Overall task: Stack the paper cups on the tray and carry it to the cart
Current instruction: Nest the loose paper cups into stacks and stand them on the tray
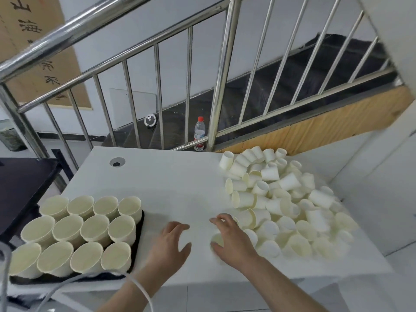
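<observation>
Lying under R hand (229,238): paper cup (217,239), beside loose pile (286,206).

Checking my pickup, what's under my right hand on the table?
A cream paper cup shows beneath the right hand, beside the loose cup pile. Most of it is covered, so its position is unclear.

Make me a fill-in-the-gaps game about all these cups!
1. The stacked cream paper cups stand on a black tray in three rows of ____.
2. The loose pile of white paper cups lies on the person's ____ side.
3. The clear plastic bottle has a ____ cap.

Missing words: four; right; red
</observation>
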